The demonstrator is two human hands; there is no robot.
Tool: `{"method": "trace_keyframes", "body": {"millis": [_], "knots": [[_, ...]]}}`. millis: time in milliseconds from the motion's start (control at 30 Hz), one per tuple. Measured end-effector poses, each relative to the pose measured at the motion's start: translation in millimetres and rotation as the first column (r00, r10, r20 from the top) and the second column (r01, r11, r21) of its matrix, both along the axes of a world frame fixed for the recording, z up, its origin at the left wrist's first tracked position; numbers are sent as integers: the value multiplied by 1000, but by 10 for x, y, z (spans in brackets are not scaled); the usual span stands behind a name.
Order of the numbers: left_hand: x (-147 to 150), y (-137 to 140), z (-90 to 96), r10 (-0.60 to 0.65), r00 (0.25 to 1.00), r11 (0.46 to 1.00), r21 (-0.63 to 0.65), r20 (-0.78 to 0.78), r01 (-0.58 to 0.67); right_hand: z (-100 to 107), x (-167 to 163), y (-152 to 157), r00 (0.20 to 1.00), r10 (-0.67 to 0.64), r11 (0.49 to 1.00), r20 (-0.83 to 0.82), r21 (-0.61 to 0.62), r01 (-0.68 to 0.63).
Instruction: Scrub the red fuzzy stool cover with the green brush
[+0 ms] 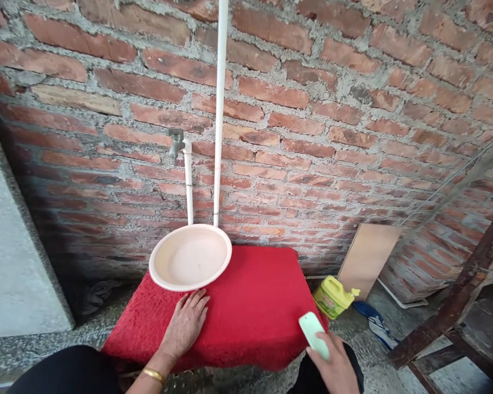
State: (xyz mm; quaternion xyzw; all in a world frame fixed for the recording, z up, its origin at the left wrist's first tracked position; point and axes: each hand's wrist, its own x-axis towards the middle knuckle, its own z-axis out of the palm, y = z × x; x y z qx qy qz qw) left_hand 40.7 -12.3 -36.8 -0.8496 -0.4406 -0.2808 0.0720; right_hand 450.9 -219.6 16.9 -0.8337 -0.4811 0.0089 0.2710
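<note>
My left hand [186, 322], with a gold bangle at the wrist, lies flat with fingers outstretched on a red plush cloth [263, 295] that covers a low table. Its fingertips are just in front of a pale pink plastic basin [190, 284], which stands upright at the cloth's back left. In my right hand [336, 361] is a pale green, flat oblong thing with rounded ends [314, 332], gripped at its lower end near the table's right front corner. A small mark or hole shows near its top; its underside is hidden.
Behind the table rises a brick wall [287, 93] with a tap [176, 143] above the basin and a white pipe [220, 109]. A yellow jug [332, 297], a leaning board [370, 257], blue slippers [376, 323] and a wooden chair [447, 312] stand at right; a pale slab [16, 235] at left.
</note>
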Motion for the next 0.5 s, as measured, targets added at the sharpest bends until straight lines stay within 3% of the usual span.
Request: {"method": "trace_keyframes", "body": {"millis": [100,200,333,500], "knots": [[-3,3,-13,0,1000,1000,-6,4,0,10,304,-134,992,-123,992,-31,28,123],[-15,13,-39,-2,1000,1000,-17,14,2,43,271,-83,989,-146,988,-28,49,148],[-48,45,-102,-8,1000,1000,4,-9,8,76,-230,276,998,45,999,-51,32,-44],[-91,101,-184,1,998,999,54,-66,2,150,-927,698,964,267,958,-15,-101,-267]]}}
